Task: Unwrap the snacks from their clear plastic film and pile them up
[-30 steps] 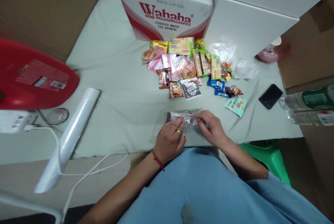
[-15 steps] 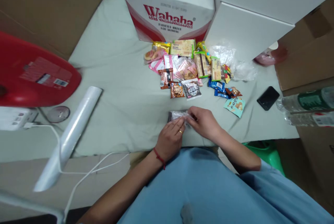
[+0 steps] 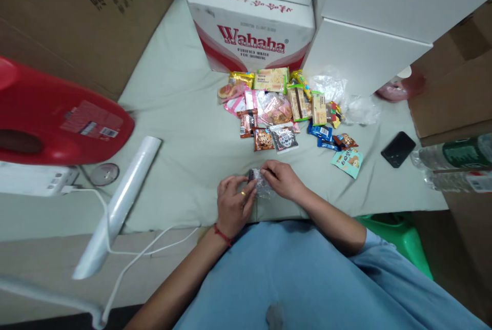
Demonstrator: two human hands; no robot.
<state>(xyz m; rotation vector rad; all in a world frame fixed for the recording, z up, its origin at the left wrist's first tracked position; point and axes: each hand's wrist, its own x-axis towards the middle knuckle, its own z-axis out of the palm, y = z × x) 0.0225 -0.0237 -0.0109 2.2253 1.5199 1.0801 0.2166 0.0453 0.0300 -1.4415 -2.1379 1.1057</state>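
A small dark item and crinkled clear plastic wrap are between my hands, close to the table's front edge. My left hand, with a ring and a red cord bracelet, curls around the item's left side. From the right, my right hand pinches the upper part of the plastic. Fingers cover much of the item, so I cannot tell its kind. Just beyond lie a cookie packet, a grey-and-white snack packet and a brown snack packet.
Several more snacks lie before a Wahaha carton. A phone and plastic bottles are at right, with a teal packet nearer. At left are a red jug, a plastic film roll and a white cable.
My left hand has shifted left and its fingers now curl around the dark item. My right hand moved slightly left; the clear plastic spreads loosely between them. The view has shifted slightly.
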